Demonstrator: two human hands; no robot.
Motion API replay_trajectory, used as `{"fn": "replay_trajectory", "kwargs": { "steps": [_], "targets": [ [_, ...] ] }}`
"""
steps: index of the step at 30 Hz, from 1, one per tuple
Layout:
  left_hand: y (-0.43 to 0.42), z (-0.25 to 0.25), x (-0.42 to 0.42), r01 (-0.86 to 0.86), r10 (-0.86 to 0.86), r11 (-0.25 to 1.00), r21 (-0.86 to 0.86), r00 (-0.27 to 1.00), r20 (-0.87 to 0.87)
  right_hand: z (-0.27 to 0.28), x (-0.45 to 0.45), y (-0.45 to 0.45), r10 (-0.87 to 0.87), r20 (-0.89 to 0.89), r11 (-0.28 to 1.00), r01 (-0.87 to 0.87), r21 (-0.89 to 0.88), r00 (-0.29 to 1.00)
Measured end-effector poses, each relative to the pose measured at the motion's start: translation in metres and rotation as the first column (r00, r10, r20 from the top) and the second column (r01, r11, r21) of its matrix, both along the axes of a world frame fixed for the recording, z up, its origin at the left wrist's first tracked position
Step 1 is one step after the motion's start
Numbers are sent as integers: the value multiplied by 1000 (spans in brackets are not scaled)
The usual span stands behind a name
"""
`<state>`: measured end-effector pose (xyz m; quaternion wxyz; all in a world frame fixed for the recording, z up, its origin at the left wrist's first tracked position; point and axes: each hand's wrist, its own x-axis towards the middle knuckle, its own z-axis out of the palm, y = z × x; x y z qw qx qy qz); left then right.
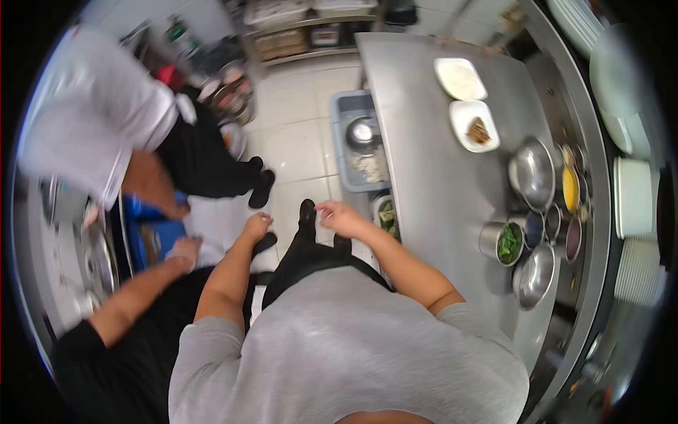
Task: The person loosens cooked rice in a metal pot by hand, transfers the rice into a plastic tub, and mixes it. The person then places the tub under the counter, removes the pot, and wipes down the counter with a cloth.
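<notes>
My left hand (258, 226) hangs in front of me over the floor, fingers curled in, with nothing visible in it. To its right, my right hand (340, 219) is above my shoe, its fingers loosely bent and apart, holding nothing I can see. Neither hand touches the steel counter (424, 177). A grey-blue tub (338, 141) on the right holds a metal bowl (362, 134) and pale pieces. Below it a container of green leaves (387, 215) is partly hidden by the counter edge.
On the counter are a white dish (460, 79), a dish of brown food (478, 130), steel bowls (534, 173) and a pot of greens (508, 244). Plates (638, 272) are stacked at right. Two people work close on my left by a blue container (166, 237); shelving (311, 32) stands ahead.
</notes>
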<state>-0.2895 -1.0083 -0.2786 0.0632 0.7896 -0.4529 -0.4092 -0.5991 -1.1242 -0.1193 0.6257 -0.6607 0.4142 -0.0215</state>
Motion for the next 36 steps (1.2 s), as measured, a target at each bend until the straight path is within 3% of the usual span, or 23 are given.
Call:
{"fn": "replay_trajectory", "kwargs": {
  "steps": [1,2,3,4,5,7,9,11,12,13,15,16,19,20,21,23,25,27,29,30,31,34,36],
  "targets": [
    [49,21,-7,34,-37,996,84,999,34,8,1,5,0,1,998,0,70,1000],
    [105,-4,2,402,-420,906,130,893,163,16,1,10,48,-23,998,-47,33,999],
    [158,-32,9,697,-732,680,225,633,250,21,2,14,95,-48,995,-96,-8,994],
    [198,-25,-3,337,-419,866,370,892,167,23,5,18,133,-57,991,-134,-10,989],
    [232,-15,-20,-62,-10,858,510,991,137,27,8,25,171,-65,985,-173,-19,983],
    [286,8,-45,-270,411,735,622,907,-92,26,21,40,248,-57,969,-249,3,967],
    [336,-3,-70,-415,569,677,607,819,-74,28,44,59,386,-75,920,-390,-44,919],
    [367,13,-91,-350,527,738,577,833,-168,36,76,87,539,-76,841,-541,-2,839],
    [387,11,-107,-414,574,735,536,802,-167,43,95,107,625,-95,777,-629,-11,775],
    [405,11,-122,-477,618,726,495,768,-165,51,114,130,715,-121,688,-724,-47,688],
    [446,25,-150,-274,313,926,261,942,-121,65,150,179,861,-182,458,-880,-123,474],
    [472,-1,-169,-288,301,941,178,953,-46,64,165,206,914,-210,308,-930,-200,347],
    [537,12,-231,-658,658,753,5,753,-16,75,200,295,962,-270,-97,-959,-265,-22],
    [550,28,-248,-929,920,369,17,363,-150,103,204,323,942,-238,-285,-938,-197,-236],
    [559,67,-267,-994,958,-78,82,-98,-269,130,203,350,882,-194,-458,-879,-131,-430],
    [581,173,-284,-871,764,-484,-77,-378,-522,132,203,403,826,-28,-561,-817,-132,-562],
    [598,270,-297,-631,664,-691,-354,-359,-656,140,207,454,806,25,-585,-802,-120,-592],
    [597,374,-319,-322,802,-598,-734,-261,-538,131,213,512,837,188,-480,-854,-198,-514],
    [585,454,-343,3,921,-345,-939,-191,-339,126,218,569,851,196,-439,-866,-240,-486],
    [578,483,-352,149,969,-139,-979,-185,-166,128,221,594,842,153,-461,-837,-296,-518],
    [577,505,-362,243,997,-71,-967,21,-68,128,224,613,820,167,-474,-813,-338,-548],
    [555,546,-362,328,981,-54,-943,193,11,130,245,672,769,169,-501,-745,-440,-617],
    [554,556,-340,381,972,-6,-925,220,85,144,275,698,790,116,-453,-700,-552,-603]
  ]
}}
